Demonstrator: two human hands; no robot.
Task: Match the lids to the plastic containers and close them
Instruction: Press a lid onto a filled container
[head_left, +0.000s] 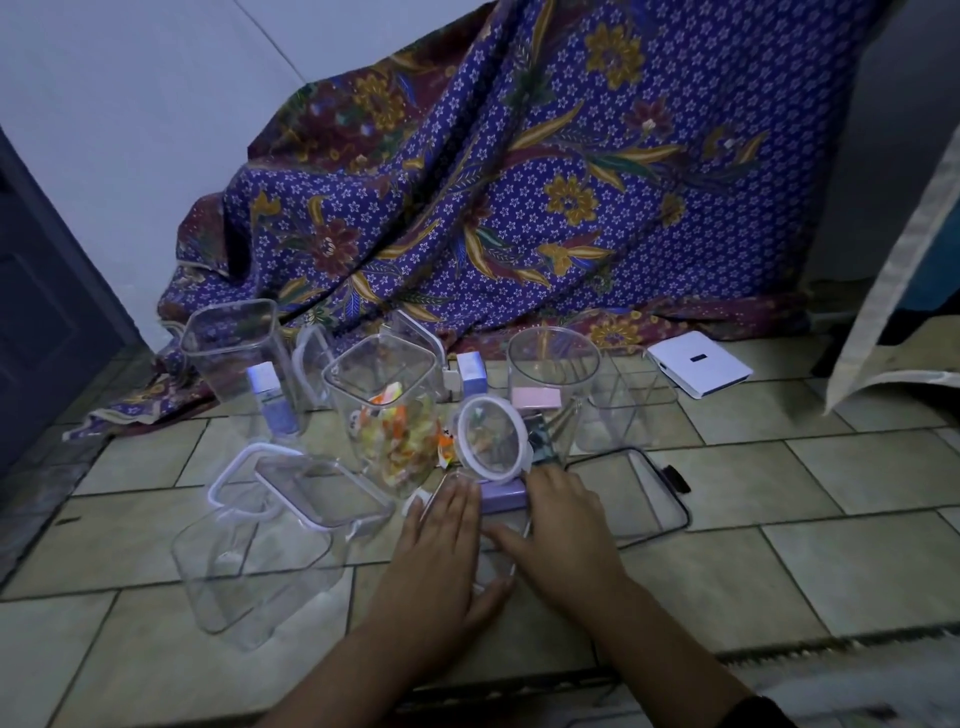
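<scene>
My left hand (441, 540) and right hand (563, 525) press flat, fingers spread, on a clear container (501, 558). It is probably light and slippery. I'd grip its rim.

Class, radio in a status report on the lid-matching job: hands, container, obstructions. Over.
Both hands, left and right, pressed flat on a clear container, no closed grip. Round lid leaning just beyond. Loose lids and open tubs crowd the floor.

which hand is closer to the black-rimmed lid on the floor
Right. The right hand lies just beside the black-rimmed lid, next to its near left edge. The left hand is farther off, on the other side of the right hand.
</scene>
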